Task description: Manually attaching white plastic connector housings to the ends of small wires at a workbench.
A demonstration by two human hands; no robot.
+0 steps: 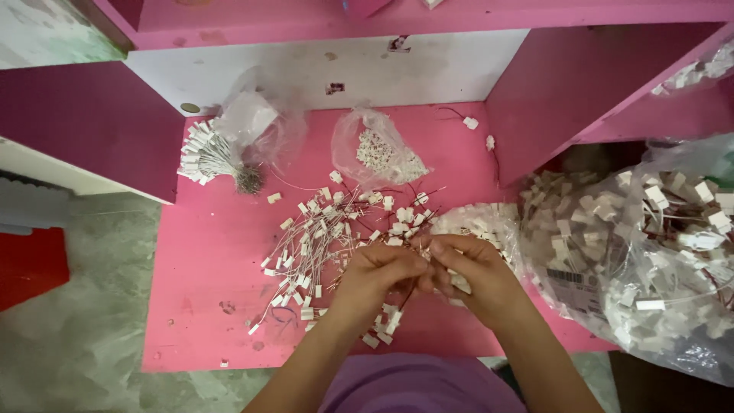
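Observation:
My left hand [376,277] and my right hand [470,269] meet over the front of a pink table [206,306]. Their fingertips pinch the same small wired white connector [423,251] between them. Just beyond the hands lies a loose heap of thin wires with white plastic plugs [329,229]. Part of the heap is hidden under my hands.
A tied bundle of wired plugs [210,157] lies at the back left beside a crumpled clear bag [256,118]. A small clear bag of white parts [378,153] sits at the back centre. Big clear bags full of connectors [650,245] crowd the right. Pink shelf walls [566,84] enclose the back.

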